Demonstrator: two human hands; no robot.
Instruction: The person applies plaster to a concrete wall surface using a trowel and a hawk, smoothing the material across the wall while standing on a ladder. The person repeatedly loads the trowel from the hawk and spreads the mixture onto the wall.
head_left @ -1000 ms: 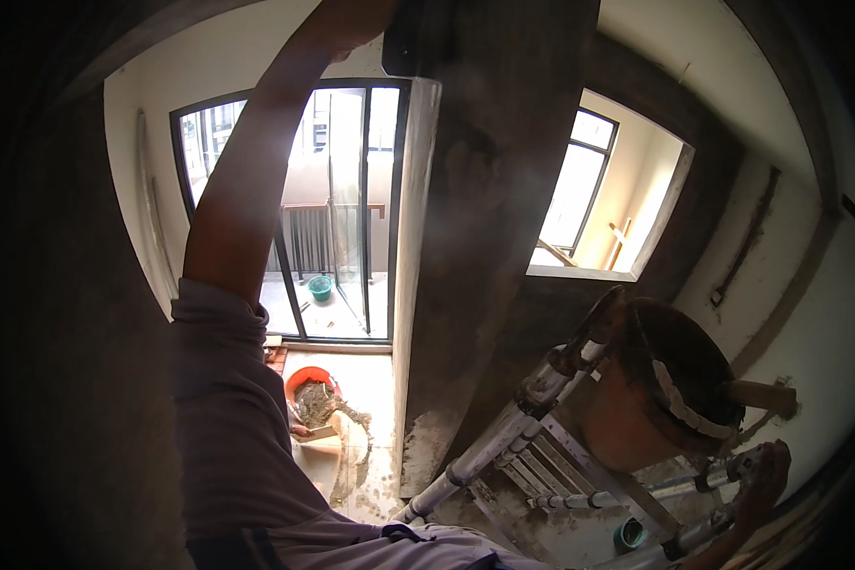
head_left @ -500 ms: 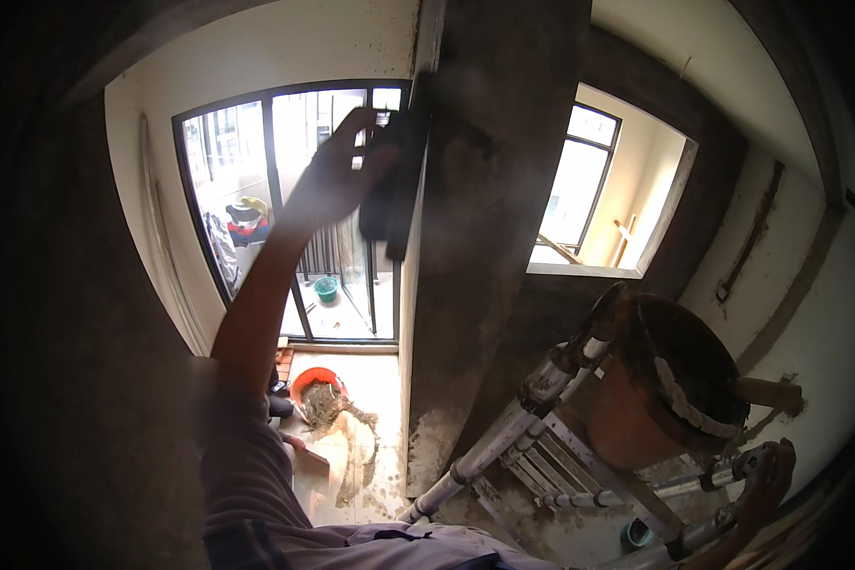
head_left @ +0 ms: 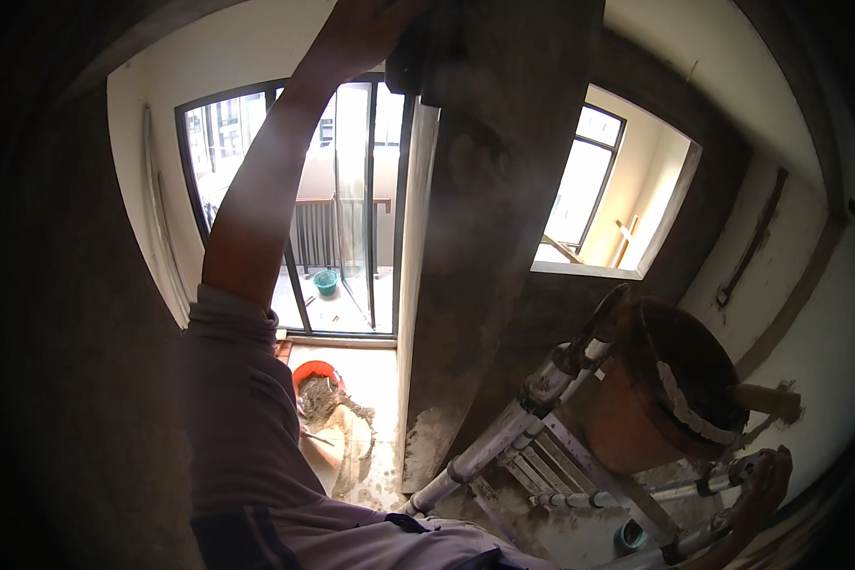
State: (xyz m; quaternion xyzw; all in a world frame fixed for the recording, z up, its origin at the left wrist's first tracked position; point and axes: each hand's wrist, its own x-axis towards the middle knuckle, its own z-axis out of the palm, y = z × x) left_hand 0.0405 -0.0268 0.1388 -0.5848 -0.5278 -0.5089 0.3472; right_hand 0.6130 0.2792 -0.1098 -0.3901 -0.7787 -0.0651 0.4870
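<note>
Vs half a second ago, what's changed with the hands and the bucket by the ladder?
Left hand moved up along the column edge with the dark tool. No visible new grip or release. Unchanged: right hand at the ladder, bucket beside it.

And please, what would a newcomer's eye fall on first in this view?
Probably first the raised left hand at the top, gripping a dark tool at the edge of the dark wall. Then the large orange-brown bucket by the metal ladder at lower right, and the bright glass door left of centre.
</note>
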